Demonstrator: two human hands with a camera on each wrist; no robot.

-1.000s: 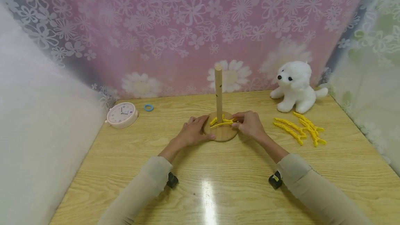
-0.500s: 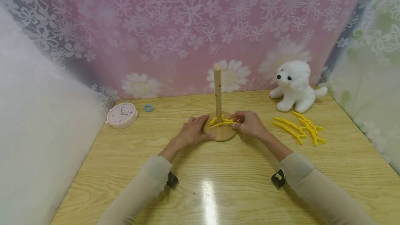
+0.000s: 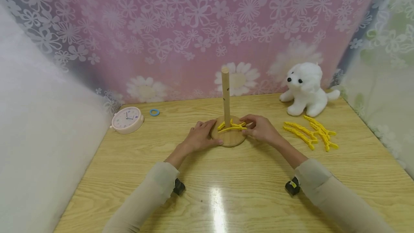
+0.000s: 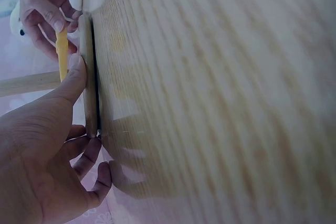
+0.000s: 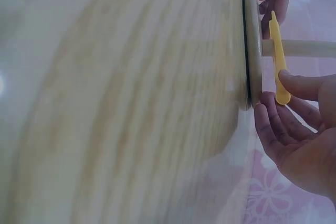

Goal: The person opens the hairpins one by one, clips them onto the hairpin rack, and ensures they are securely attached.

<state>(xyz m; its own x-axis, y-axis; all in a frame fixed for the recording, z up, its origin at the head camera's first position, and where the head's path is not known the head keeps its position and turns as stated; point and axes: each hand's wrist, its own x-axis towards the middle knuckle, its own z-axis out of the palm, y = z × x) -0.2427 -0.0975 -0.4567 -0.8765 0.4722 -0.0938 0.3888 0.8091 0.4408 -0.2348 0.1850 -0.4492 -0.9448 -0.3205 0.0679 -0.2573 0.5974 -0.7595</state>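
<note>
In the head view a round wooden base (image 3: 231,141) with an upright dowel (image 3: 226,98) stands mid-table. My left hand (image 3: 198,138) grips the base's left rim, its thumb on the near edge; the left wrist view shows the fingers curled at the opposite rim. A yellow toothed hair clip (image 3: 230,128) lies around the foot of the dowel, its handle ends pointing right. My right hand (image 3: 260,131) is at those ends with loosened, spread fingers. In the right wrist view the thumb (image 5: 302,84) touches the clip (image 5: 277,45); whether it still presses is unclear.
Several more yellow hair clips (image 3: 299,135) lie to the right of the right hand. Behind them sits a white plush dog (image 3: 307,87). A pink alarm clock (image 3: 127,119) and a blue ring (image 3: 154,112) lie at the back left, before a floral curtain (image 3: 181,39).
My right hand's fingers have loosened and its wrist has shifted slightly right, so the clip's handle ends show more. The left hand, base and dowel stay almost in place.
</note>
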